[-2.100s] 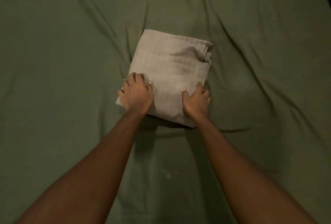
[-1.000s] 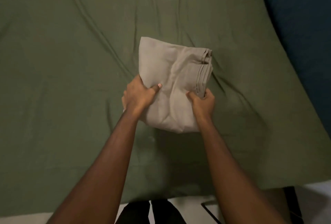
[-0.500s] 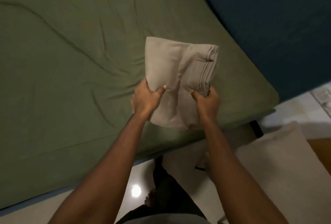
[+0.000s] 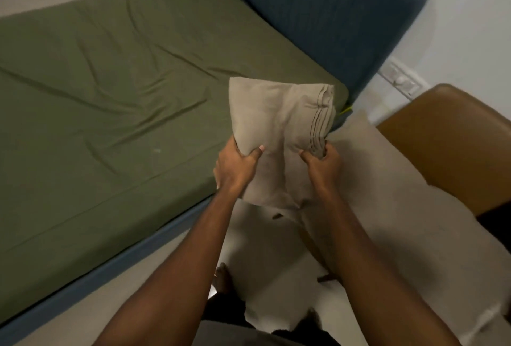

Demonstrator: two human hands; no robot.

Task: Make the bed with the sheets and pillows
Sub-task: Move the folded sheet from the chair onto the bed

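head view: where do we have the folded sheet (image 4: 279,135)?

we hold it up in the air, over the corner of the bed (image 4: 110,96) by the blue headboard (image 4: 318,8), lifted off the green cover, stacked edges to the right.

and each grip?

our left grip (image 4: 235,168) clasps the sheet's lower left side, thumb on top, fingers tucked beneath. our right grip (image 4: 322,165) is clenched round the stacked edges low on the right. most of the sheet stands above and beyond both grips.

what lies under us?

a beige pillow (image 4: 387,207) below our right arm, just beside a brown seat (image 4: 456,138).
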